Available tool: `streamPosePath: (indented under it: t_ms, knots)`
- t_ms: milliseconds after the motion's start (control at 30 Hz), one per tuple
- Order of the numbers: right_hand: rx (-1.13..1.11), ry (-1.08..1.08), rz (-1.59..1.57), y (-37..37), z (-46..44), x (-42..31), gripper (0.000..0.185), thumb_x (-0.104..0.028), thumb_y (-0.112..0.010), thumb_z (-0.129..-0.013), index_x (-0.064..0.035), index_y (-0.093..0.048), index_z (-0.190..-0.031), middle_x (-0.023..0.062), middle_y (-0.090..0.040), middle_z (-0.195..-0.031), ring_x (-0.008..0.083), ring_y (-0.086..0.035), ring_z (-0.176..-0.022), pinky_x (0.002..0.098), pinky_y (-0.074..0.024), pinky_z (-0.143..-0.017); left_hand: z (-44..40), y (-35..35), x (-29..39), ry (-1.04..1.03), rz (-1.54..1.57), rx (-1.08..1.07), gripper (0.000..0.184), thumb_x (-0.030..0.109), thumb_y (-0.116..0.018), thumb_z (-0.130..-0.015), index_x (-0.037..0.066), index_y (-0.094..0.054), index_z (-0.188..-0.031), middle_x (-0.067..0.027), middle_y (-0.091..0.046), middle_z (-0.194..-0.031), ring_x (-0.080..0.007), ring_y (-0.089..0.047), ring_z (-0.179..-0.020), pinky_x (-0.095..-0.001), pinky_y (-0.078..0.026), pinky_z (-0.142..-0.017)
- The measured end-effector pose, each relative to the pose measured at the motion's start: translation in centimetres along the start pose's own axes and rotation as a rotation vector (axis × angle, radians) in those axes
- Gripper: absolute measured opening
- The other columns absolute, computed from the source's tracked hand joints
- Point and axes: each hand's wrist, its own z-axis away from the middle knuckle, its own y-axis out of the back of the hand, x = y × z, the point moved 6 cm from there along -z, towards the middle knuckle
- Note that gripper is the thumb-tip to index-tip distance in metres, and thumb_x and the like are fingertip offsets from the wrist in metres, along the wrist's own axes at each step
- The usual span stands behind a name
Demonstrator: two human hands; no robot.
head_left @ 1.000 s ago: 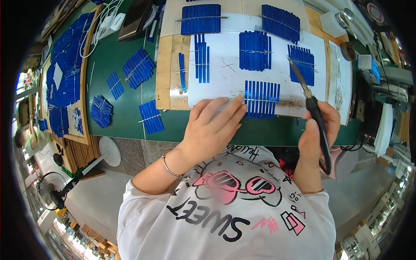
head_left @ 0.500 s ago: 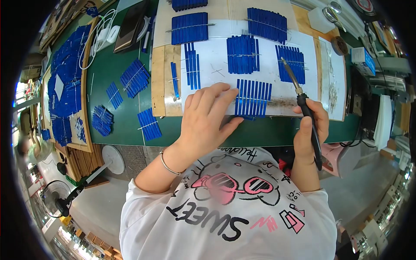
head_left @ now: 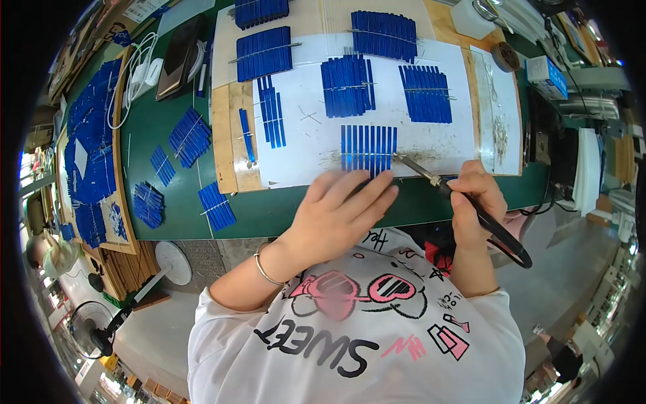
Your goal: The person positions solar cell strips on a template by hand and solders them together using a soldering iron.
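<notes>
My right hand (head_left: 476,202) grips a soldering iron (head_left: 496,230) by its black handle. Its metal tip meets the right end of a thin wire that crosses a row of narrow blue strips (head_left: 368,141). These strips lie side by side on the white sheet (head_left: 296,165) near the board's front edge. My left hand (head_left: 343,212) rests with fingers extended over the lower ends of the strips, hiding them in part. Behind the row sit a bundle of blue strips (head_left: 346,87) and a second bundle (head_left: 427,94), each crossed by a wire.
More strip bundles lie on the board, among them one at back left (head_left: 264,54) and one at back right (head_left: 383,35). Smaller bundles (head_left: 217,206) lie on the green mat (head_left: 269,210). A tray of blue pieces (head_left: 124,155), a white bottle (head_left: 471,17) and a small box (head_left: 546,77) stand around.
The iron's tip has come down from above the right-hand bundle to the front row's right end. My left hand has shifted from the row's left side to its lower ends. The view has shifted slightly.
</notes>
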Motion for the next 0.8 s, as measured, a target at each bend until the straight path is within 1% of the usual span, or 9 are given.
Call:
streamPosePath:
  t_ms: [133, 233, 300, 567, 633, 667, 700, 767, 800]
  knots:
    - [-0.039, 0.007, 0.039, -0.1, -0.3, -0.4, 0.009, -0.007, -0.063, -0.079, -0.0008, -0.061, -0.084, 0.0029, -0.049, -0.074, 0.0164, -0.041, -0.074, 0.0293, -0.0318, -0.068, -0.5, -0.7, 0.0, -0.013, -0.032, -0.049, 0.038, 0.020, -0.064, -0.080, 0.013, -0.066, -0.117, -0.0018, -0.056, -0.137, -0.0194, -0.050, -0.117, -0.0358, -0.038, -0.097]
    - [-0.064, 0.013, 0.069, -0.3, -0.6, -0.9, 0.009, -0.008, -0.064, -0.079, -0.0009, -0.061, -0.084, 0.0032, -0.049, -0.073, 0.0164, -0.041, -0.074, 0.0292, -0.0320, -0.067, -0.5, -1.0, -0.2, 0.046, 0.006, -0.079, 0.051, 0.024, -0.073, -0.077, 0.016, -0.063, -0.126, 0.0011, -0.056, -0.139, -0.0205, -0.049, -0.117, -0.0370, -0.034, -0.099]
    - [-0.071, 0.016, 0.074, -0.3, -0.7, -0.9, 0.009, -0.008, -0.064, -0.078, -0.0009, -0.061, -0.083, 0.0033, -0.049, -0.073, 0.0164, -0.041, -0.074, 0.0291, -0.0321, -0.067, -0.6, -0.8, 0.0, 0.032, -0.007, -0.061, 0.042, 0.017, -0.061, -0.080, 0.011, -0.063, -0.121, -0.0029, -0.055, -0.139, -0.0198, -0.050, -0.117, -0.0352, -0.037, -0.097]
    - [-0.122, 0.100, 0.089, -0.9, -0.9, -1.2, 0.012, -0.011, -0.065, -0.082, -0.0006, -0.062, -0.088, 0.0039, -0.051, -0.077, 0.0158, -0.044, -0.074, 0.0296, -0.0358, -0.068, -0.1, -0.5, 0.4, 0.033, -0.017, -0.059, 0.043, 0.017, -0.060, -0.079, 0.010, -0.063, -0.121, -0.0063, -0.057, -0.138, -0.0192, -0.051, -0.115, -0.0345, -0.037, -0.095]
    - [0.041, -0.174, 0.023, -0.9, -1.0, -0.6, 0.020, -0.013, -0.064, -0.087, 0.0008, -0.062, -0.101, 0.0051, -0.054, -0.084, 0.0165, -0.051, -0.079, 0.0309, -0.0419, -0.073, 0.3, -0.4, 0.5, 0.048, -0.025, -0.068, 0.043, 0.017, -0.059, -0.079, 0.010, -0.062, -0.121, -0.0064, -0.057, -0.137, -0.0191, -0.052, -0.114, -0.0345, -0.037, -0.095]
    - [-0.031, -0.114, 0.037, -1.1, -1.5, -0.3, 0.029, -0.018, -0.063, -0.093, 0.0004, -0.059, -0.115, 0.0101, -0.062, -0.102, 0.0187, -0.058, -0.091, 0.0339, -0.0451, -0.090, 0.6, -0.2, 0.5, 0.068, -0.029, -0.060, 0.045, 0.020, -0.067, -0.077, 0.011, -0.064, -0.121, -0.0051, -0.058, -0.136, -0.0197, -0.052, -0.113, -0.0355, -0.036, -0.094]
    - [-0.031, -0.115, 0.036, -1.3, -2.2, 0.7, 0.029, -0.018, -0.063, -0.093, 0.0004, -0.059, -0.115, 0.0101, -0.062, -0.102, 0.0187, -0.058, -0.091, 0.0339, -0.0451, -0.090, 0.8, -0.1, 0.4, 0.087, -0.034, -0.051, 0.048, 0.022, -0.075, -0.074, 0.013, -0.065, -0.120, -0.0037, -0.059, -0.134, -0.0203, -0.052, -0.111, -0.0364, -0.036, -0.093]
    - [-0.156, 0.213, 0.349, -2.8, -3.5, 0.6, 0.032, -0.018, -0.063, -0.095, -0.0013, -0.058, -0.121, 0.0130, -0.066, -0.116, 0.0223, -0.062, -0.099, 0.0402, -0.0396, -0.104, 1.1, 0.6, 0.2, 0.115, 0.058, 0.002, 0.045, 0.019, -0.075, -0.074, 0.011, -0.066, -0.118, -0.0047, -0.061, -0.131, -0.0216, -0.055, -0.108, -0.0364, -0.039, -0.090]
    - [-0.250, 0.272, 0.512, -3.7, -3.9, 0.6, 0.031, -0.018, -0.063, -0.094, -0.0037, -0.060, -0.121, 0.0116, -0.068, -0.122, 0.0263, -0.064, -0.104, 0.0481, -0.0302, -0.114, 1.3, 1.1, -0.1, 0.142, 0.149, 0.057, 0.043, 0.015, -0.076, -0.074, 0.010, -0.068, -0.116, -0.0056, -0.062, -0.128, -0.0228, -0.058, -0.105, -0.0364, -0.043, -0.087]
